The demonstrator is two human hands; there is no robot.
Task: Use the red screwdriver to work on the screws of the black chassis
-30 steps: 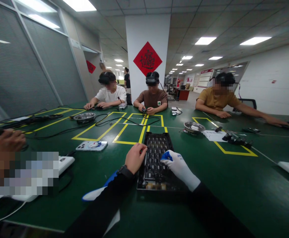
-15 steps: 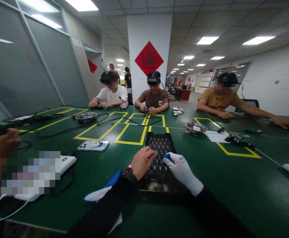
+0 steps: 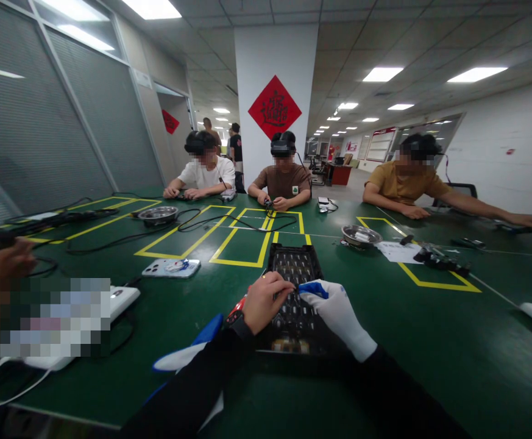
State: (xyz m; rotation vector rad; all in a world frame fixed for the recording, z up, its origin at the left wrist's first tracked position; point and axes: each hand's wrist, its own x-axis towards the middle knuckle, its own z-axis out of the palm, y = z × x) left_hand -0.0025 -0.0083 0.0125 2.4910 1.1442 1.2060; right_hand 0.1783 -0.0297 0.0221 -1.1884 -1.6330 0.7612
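A black tray (image 3: pixel 314 256) with rows of small shiny parts lies in front of me. Over its left side, my bare left hand (image 3: pixel 269 300), wearing a dark watch, is closed in a pinch. My right hand (image 3: pixel 336 308) wears a white glove with blue fingertips and pinches over the tray's right side. The fingertips of both hands nearly meet above the parts. Whatever they hold is too small to make out. Beside my left forearm lies a blue and white glove (image 3: pixel 187 355), partly covered by the sleeve.
A phone (image 3: pixel 172 268) and a white device (image 3: pixel 124 297) with a cable are on the left. Metal bowls (image 3: pixel 361 235) and a dark metal assembly (image 3: pixel 442 259) lie further off. Several people sit around the green table (image 3: pixel 412 341); a co-worker's hand (image 3: pixel 7 262) reaches in at left.
My left hand has moved slightly right, and my right hand has turned a little, so the fingertips are closer together. The co-worker's arm at far right has shifted slightly.
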